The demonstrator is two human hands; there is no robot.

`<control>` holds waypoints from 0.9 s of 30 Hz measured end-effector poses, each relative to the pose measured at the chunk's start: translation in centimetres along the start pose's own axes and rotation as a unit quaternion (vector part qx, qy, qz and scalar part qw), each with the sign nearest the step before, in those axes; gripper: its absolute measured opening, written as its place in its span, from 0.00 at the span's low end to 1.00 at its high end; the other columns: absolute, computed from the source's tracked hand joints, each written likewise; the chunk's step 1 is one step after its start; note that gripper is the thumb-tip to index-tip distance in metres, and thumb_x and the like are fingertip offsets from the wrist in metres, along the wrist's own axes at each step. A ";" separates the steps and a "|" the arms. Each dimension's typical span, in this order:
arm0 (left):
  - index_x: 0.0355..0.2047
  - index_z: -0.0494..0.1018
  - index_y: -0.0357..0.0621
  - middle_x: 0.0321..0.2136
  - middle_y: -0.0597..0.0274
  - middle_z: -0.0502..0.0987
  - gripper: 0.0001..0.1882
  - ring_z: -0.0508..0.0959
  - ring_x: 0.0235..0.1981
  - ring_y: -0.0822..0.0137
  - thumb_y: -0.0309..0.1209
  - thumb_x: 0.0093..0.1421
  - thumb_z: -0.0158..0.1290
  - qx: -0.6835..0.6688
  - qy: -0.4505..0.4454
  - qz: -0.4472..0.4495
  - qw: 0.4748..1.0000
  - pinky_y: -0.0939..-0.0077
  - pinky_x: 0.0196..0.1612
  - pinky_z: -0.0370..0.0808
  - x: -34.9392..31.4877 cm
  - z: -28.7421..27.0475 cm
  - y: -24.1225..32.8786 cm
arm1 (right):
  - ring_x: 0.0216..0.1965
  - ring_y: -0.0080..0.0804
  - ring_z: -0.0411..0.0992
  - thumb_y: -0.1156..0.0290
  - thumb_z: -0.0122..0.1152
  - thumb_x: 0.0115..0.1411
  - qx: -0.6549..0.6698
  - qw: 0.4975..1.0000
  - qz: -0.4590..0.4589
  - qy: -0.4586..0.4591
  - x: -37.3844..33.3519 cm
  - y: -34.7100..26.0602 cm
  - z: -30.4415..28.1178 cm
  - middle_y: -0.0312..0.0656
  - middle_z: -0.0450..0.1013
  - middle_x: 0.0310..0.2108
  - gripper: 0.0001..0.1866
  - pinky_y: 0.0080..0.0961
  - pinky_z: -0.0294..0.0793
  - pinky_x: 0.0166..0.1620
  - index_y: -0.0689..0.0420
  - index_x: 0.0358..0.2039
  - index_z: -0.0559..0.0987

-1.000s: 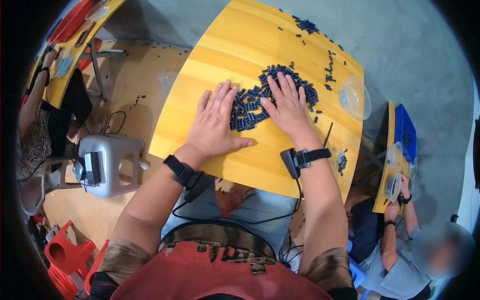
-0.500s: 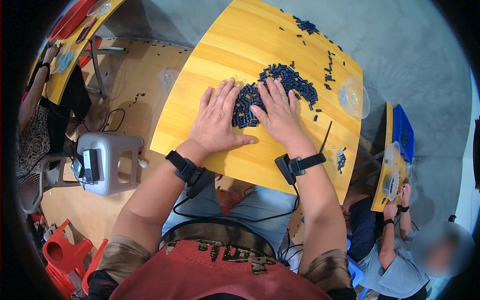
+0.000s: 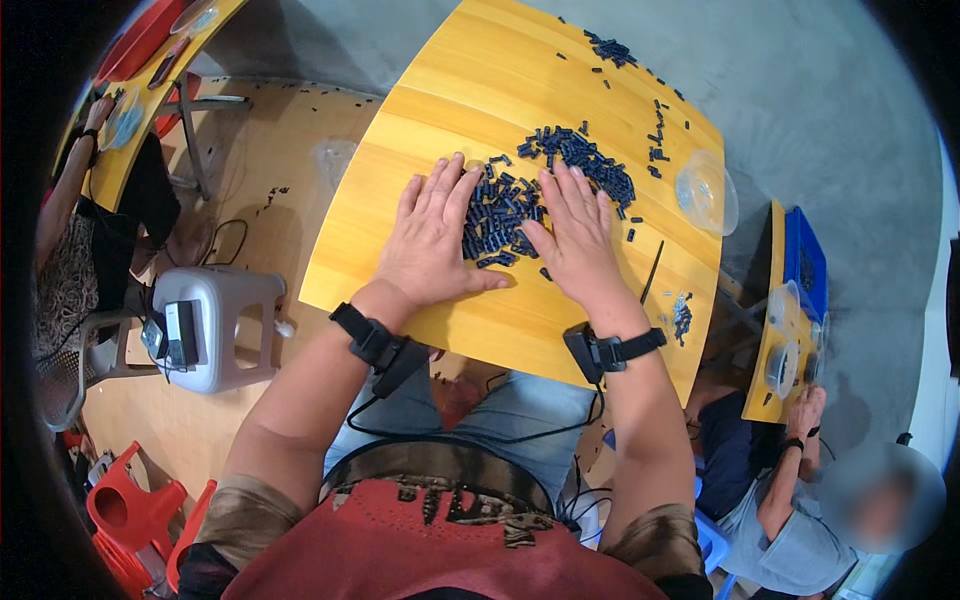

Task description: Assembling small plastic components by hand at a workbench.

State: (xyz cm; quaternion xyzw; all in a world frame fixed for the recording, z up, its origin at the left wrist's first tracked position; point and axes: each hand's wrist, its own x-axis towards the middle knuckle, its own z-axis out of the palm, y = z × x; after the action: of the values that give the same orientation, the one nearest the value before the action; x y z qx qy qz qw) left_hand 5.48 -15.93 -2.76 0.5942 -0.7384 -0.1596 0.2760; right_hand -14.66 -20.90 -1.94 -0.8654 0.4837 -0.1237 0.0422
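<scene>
My left hand [image 3: 430, 235] lies flat on the yellow table [image 3: 400, 130], fingers stretched out, its edge against a spread of small dark blue-black plastic pieces [image 3: 495, 215]. On the other side of that spread, my right hand [image 3: 580, 235] rests palm down with its fingers extended. Its thumb touches the near pieces, and its fingertips reach the edge of a second, larger heap [image 3: 590, 165] behind. Neither hand grips anything. What lies under the palms is hidden.
A clear round bowl [image 3: 705, 193] stands at the table's right edge. Nearer lie a thin dark rod [image 3: 652, 272] and a small pile of parts [image 3: 682, 318]. More pieces [image 3: 612, 50] are scattered at the far end. People work at side tables; a grey stool [image 3: 215, 325] is at left.
My right hand has slid to the right, away from the left hand. The pieces between them are more spread out. The left hand has hardly moved.
</scene>
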 end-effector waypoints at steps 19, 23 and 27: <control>0.61 0.50 0.44 0.61 0.46 0.52 0.60 0.49 0.64 0.52 0.54 0.31 0.66 -0.014 0.011 0.000 1.000 0.57 0.65 0.43 0.0 0.0 -0.2 | 0.51 0.45 0.61 0.67 0.62 0.50 0.011 0.994 -0.019 0.106 0.1 1.3 -5.5 0.46 0.66 0.49 0.22 0.38 0.59 0.53 0.58 0.46 0.74; 0.60 0.50 0.46 0.61 0.46 0.53 0.58 0.51 0.64 0.52 0.54 0.32 0.65 -0.017 0.032 0.018 0.999 0.57 0.64 0.44 -0.2 0.2 -0.4 | 0.41 0.46 0.67 0.73 0.63 0.46 0.071 0.991 0.005 0.115 -3.9 0.5 -5.5 0.47 0.72 0.36 0.15 0.35 0.66 0.46 0.61 0.36 0.77; 0.60 0.52 0.43 0.60 0.45 0.54 0.53 0.52 0.63 0.52 0.56 0.38 0.62 -0.004 0.039 0.034 0.999 0.56 0.63 0.45 -0.4 0.4 -0.9 | 0.38 0.44 0.69 0.75 0.63 0.46 0.127 0.983 0.039 0.126 -6.7 -1.9 -2.8 0.46 0.72 0.32 0.11 0.35 0.68 0.43 0.62 0.32 0.78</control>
State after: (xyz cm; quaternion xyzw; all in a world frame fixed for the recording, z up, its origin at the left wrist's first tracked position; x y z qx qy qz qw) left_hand 5.99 -15.79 -3.68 0.5734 -0.7461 -0.1299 0.3125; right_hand -17.17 -14.12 -0.05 -0.8110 0.4985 -0.2910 0.0951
